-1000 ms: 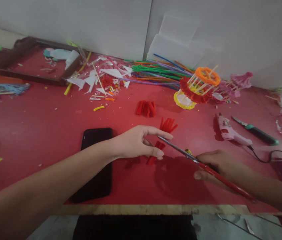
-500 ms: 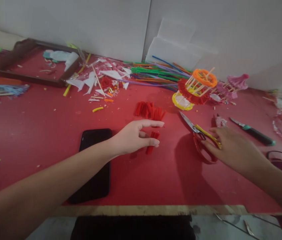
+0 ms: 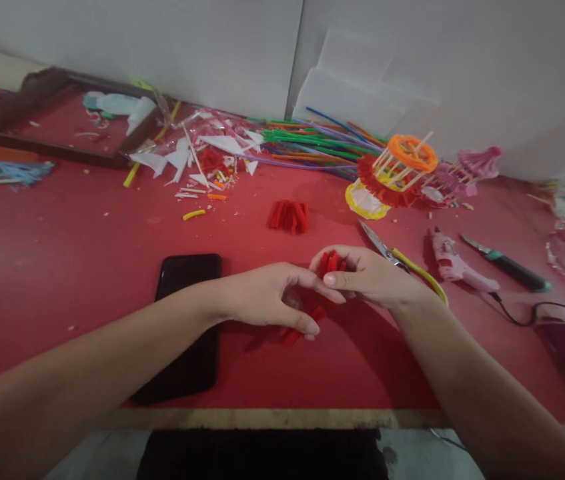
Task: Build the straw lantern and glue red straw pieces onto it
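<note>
My right hand (image 3: 369,277) pinches a small cluster of short red pipe-cleaner pieces (image 3: 331,262) between thumb and fingers. Just left of it, my left hand (image 3: 272,293) has its thumb spread apart from the fingers and holds nothing that I can see. Its fingertips reach up to the right hand's thumb and fingers. Under the left palm, another red piece (image 3: 291,335) lies partly hidden on the table. Beyond both hands sits a bunch of red pipe-cleaner pieces (image 3: 289,217). Scissors (image 3: 377,241) lie partly behind my right hand.
A black phone (image 3: 189,275) lies beneath my left forearm. To the right are a pink glue gun (image 3: 455,263), its cord, and a green-black knife (image 3: 512,270). Pipe-cleaner carousel models (image 3: 412,155), loose pipe cleaners (image 3: 307,143), scraps (image 3: 179,160) and a dark frame (image 3: 57,152) line the back.
My right hand has left the scissors, moved left and taken up red pieces from the right end of the bunch. The left hand has shifted slightly nearer me.
</note>
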`<state>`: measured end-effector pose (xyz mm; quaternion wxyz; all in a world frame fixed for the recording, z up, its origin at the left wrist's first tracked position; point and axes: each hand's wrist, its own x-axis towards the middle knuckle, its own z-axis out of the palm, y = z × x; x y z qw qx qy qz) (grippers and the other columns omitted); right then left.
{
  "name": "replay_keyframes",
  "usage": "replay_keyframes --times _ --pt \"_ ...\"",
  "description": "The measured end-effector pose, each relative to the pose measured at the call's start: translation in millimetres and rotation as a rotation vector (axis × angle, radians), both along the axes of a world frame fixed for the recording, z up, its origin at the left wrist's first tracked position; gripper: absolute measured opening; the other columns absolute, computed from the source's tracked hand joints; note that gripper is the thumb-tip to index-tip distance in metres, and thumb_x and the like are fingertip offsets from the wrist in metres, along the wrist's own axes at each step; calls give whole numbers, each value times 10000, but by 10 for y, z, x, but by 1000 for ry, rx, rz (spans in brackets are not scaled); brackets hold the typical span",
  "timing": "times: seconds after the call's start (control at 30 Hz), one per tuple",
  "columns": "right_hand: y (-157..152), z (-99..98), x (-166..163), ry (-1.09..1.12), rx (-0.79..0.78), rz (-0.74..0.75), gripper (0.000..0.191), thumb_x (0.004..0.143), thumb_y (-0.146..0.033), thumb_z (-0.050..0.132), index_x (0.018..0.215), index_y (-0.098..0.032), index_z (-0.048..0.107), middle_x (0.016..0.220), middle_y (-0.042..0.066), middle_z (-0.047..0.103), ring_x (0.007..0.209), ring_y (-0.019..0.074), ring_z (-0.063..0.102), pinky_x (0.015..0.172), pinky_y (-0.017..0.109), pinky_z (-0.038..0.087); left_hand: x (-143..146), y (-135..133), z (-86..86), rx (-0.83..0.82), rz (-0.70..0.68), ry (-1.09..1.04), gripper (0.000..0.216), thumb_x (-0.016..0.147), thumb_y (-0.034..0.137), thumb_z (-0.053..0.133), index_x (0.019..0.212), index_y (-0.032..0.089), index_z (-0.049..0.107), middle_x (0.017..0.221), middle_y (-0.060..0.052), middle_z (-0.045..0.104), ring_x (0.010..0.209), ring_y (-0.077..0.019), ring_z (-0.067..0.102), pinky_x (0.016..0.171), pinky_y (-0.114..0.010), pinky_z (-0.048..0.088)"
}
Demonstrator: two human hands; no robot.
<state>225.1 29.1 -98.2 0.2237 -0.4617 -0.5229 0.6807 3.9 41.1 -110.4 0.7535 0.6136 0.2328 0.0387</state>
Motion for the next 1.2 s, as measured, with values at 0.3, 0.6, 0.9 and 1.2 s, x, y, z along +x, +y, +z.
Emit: replay_keyframes --times 0.3,0.6,0.9,1.2 --pt "-76 -151 -11 69 52 -233 351 816 -499 731 849 -201 547 585 -63 588 372 35 378 363 190 228 32 27 40 -42 96 3 569 783 178 761 1325 242 600 920 -31 737 643 -101 678 614 -221 524" --pt "-45 -164 -33 237 170 -410 379 778 -495 774 795 -213 521 519 -104 481 360 30 319 398 207 216 87 114 13 164 771 5 608 737 215 801 1300 151 578 911 -35 697 837 -168 721 844 -313 535" --pt "-163 -127 -154 170 235 -120 293 894 -470 659 913 -201 546 675 -47 573 513 67 472 514 232 379 84 108 6 -86 742 -56 549 700 281 848 1198 165 646 777 11 652 684 -106 621 670 -249 519" --pt "-188 -98 -212 32 212 -201 340 842 -474 714 881 -202 513 587 -58 597 449 61 482 442 204 364 87 88 7 -80 701 -56 483 684 296 867 1109 162 682 762 15 660 665 -85 614 620 -205 514"
